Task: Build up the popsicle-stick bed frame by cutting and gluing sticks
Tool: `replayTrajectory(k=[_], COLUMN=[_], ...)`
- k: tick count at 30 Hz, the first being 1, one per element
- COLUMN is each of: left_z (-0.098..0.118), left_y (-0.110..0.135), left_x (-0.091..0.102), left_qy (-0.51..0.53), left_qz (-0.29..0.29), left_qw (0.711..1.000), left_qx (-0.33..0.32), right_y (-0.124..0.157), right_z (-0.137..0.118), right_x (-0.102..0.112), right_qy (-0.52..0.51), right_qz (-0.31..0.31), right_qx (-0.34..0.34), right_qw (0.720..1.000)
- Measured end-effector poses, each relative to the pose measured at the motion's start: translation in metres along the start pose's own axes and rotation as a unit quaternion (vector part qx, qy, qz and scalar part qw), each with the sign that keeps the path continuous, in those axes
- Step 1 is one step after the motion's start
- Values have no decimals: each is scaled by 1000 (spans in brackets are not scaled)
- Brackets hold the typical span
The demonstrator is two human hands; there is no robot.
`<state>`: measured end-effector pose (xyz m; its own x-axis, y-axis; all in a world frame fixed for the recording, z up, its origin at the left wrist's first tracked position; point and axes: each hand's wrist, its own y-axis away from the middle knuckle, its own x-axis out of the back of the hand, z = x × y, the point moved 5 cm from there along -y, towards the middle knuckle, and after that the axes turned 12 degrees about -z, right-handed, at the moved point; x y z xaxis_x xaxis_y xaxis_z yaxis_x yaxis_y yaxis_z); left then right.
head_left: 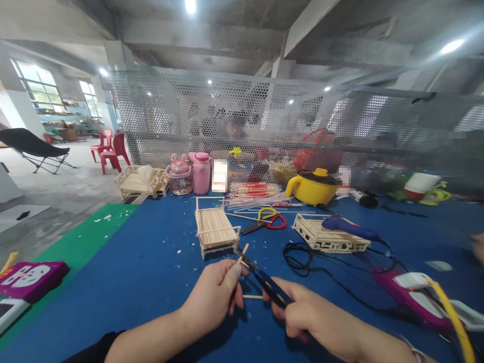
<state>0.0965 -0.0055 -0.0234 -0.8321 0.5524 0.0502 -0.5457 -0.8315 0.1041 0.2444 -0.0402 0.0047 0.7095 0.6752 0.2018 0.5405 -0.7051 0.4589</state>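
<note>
My left hand [219,287] is closed, pinching a short thin wooden stick [244,251] between thumb and fingers. In my right hand [302,310] are cutters [273,289] with dark blue handles, their narrow dark jaws at the stick beside my left fingertips. Whether the jaws touch the stick I cannot tell. Another pale stick [252,297] lies low between my two hands, its ends partly hidden. Just beyond my left hand stands a small bed-like frame of wooden sticks [216,227]. Scissors [269,220] with red and yellow handles lie to its right.
A blue glue gun [350,228] rests on a second stick frame [313,237], its black cord [302,257] looped nearby. Bundled sticks [255,192], a yellow pot [315,189] and pink bottles [201,174] line the back. Purple power strips [410,297] flank both sides. A perforated metal screen [170,111] stands behind.
</note>
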Motion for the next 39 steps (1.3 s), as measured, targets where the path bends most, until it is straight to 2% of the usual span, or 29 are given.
replayTrajectory(k=[1, 3, 5, 7, 9, 12, 15, 20, 24, 29, 32, 35, 37, 39], left_z=[1, 2, 1, -3, -6, -9, -16, -16, -17, -19, -22, -21, -18, -13], left_y=[1, 3, 2, -2, -7, -12, -13, -14, -14, -16, -17, -16, -15, -14], left_x=[1, 4, 8, 13, 20, 25, 25, 19, 17, 16, 15, 13, 13, 11], left_qy=[-22, -57, -52, -4, 39, 81, 128, 166, 214, 221, 220, 232, 237, 234], left_qz=[-5, -11, -8, 14, 48, 79, 86, 68, 61, 51, 50, 53, 54, 47], left_qw=[1000, 998, 998, 1000, 998, 993, 988, 984, 973, 973, 974, 971, 970, 971], left_qx=[-10, -31, -37, -25, -27, -36, -7, 15, 56, 30, 18, 7, 0, -8], right_y=[0, -1, -3, -2, 2, 8, 9, -3, -4, 2, 3, 6, 12, 20], right_z=[5, 13, 19, 21, 19, 10, 5, 21, 28, 22, 20, 16, 12, 7], right_x=[-5, -9, -5, 6, 13, 11, 5, 5, 2, -10, -10, 3, 15, 28], right_qy=[-105, -262, -318, -295, -272, -293, -319, -352, -369, -369, -363, -299, -185, -7], right_qz=[-46, -94, -89, -42, -28, -118, -204, -253, -293, -333, -318, -248, -174, -74], right_qx=[-13, -17, 13, 36, 41, 29, 16, 17, 30, 12, 29, 78, 82, 42], right_qw=[993, 960, 944, 954, 961, 948, 926, 901, 881, 868, 875, 918, 964, 996])
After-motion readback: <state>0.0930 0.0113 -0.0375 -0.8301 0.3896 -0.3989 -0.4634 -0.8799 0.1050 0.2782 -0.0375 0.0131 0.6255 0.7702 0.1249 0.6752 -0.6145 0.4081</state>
